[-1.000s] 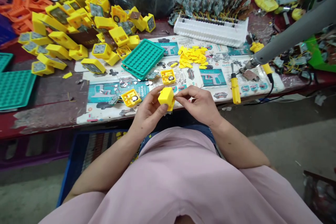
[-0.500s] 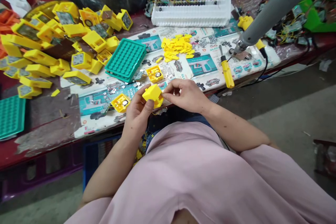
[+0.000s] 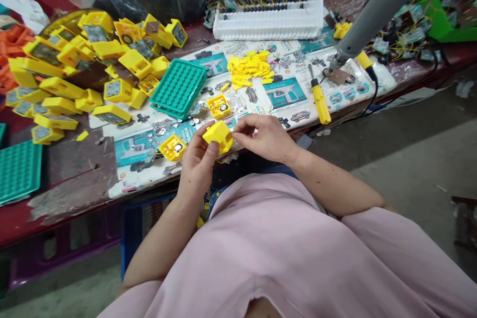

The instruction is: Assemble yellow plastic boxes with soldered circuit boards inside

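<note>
My left hand grips a yellow housing, thumb on the near face and fingers curled shut behind it, held just over the near edge of the table. My right hand has its thumb and index tips pinched on the housing's right edge, other fingers loosely bent. Can't tell if anything small sits in that pinch. Two open housings lie just beyond, a green tray further back, and a yellow-handled screwdriver to the right.
</note>
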The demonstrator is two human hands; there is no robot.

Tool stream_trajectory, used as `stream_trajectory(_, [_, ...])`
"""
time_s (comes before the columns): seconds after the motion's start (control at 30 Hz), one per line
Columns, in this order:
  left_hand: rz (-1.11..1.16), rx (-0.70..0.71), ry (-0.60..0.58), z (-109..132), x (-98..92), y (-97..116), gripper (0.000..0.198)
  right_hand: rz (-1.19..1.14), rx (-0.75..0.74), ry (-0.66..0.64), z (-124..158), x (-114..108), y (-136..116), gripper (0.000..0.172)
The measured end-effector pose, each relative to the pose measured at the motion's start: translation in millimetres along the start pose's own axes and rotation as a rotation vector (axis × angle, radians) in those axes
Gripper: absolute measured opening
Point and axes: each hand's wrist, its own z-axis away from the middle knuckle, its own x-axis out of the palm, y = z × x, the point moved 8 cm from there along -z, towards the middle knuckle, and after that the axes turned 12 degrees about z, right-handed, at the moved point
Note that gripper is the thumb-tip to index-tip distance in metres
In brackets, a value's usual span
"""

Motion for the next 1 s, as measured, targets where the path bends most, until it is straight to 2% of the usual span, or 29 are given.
stream_trajectory(0.13, [0.01, -0.006, -0.017, 0.4, -0.3, -1.7, 0.056, -0.044, 0.046, -0.047, -2.3, 2.0, 7.2, 0.003])
stream_trajectory(0.27, [0.007, -0.012, -0.038, 1.3, -0.1, -2.6, 0.054, -0.159, 0.109, -0.14, -3.3, 7.4, 18.5, 0.019])
stream_trajectory(0.47, [-0.155, 0.165, -0.171, 8.4, 13.3, 12.1, 0.052, -0.173, 0.044, -0.146, -0.1, 2.6, 15.8, 0.014])
stream_trajectory(0.53, [-0.233, 0.237, -0.213, 12.3, 18.9, 17.8, 0.057, -0.126, -0.023, -0.103, 4.4, -3.3, 10.1, 0.015])
stream_trajectory(0.7, [-0.314, 0.381, -0.295, 17.9, 35.7, 37.0, 0.072, -0.009, -0.269, 0.148, 22.4, -23.2, 2.1, 0.011])
stream_trajectory(0.77, [-0.327, 0.432, -0.295, 17.7, 39.2, 46.9, 0.069, -0.006, -0.345, 0.222, 29.3, -27.0, 3.6, 0.011])
stream_trajectory(0.9, [-0.462, 0.464, -0.295, 17.2, 41.5, 54.1, 0.051, 0.045, -0.367, 0.278, 34.0, -26.6, 9.2, 0.008])
stream_trajectory(1.0, [-0.472, 0.497, -0.277, 18.9, 38.9, 54.5, 0.048, 0.079, -0.342, 0.29, 32.1, -24.6, 11.0, 0.008])
